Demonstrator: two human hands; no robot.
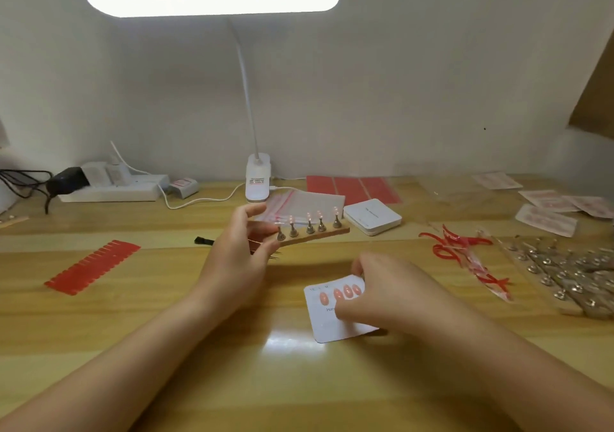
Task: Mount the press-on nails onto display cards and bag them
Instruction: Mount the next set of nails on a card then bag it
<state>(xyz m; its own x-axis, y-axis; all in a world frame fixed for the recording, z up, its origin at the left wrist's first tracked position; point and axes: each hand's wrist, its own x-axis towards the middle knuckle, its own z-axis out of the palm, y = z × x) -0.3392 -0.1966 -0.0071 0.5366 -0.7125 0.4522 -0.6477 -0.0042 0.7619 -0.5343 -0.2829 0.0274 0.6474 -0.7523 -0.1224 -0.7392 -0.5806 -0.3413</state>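
Press-on nails (347, 291), four so far, sit on the display card (332, 325) mid-counter under the pinching right hand (382, 292), while the left hand (246, 249) grips the wooden stand (319, 234) bearing more; bags (309, 200) near the far edge lie unused

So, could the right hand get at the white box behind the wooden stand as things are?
Probably yes. The right hand rests on the display card, and the white box lies further back with bare table between; the wooden stand sits left of that path.
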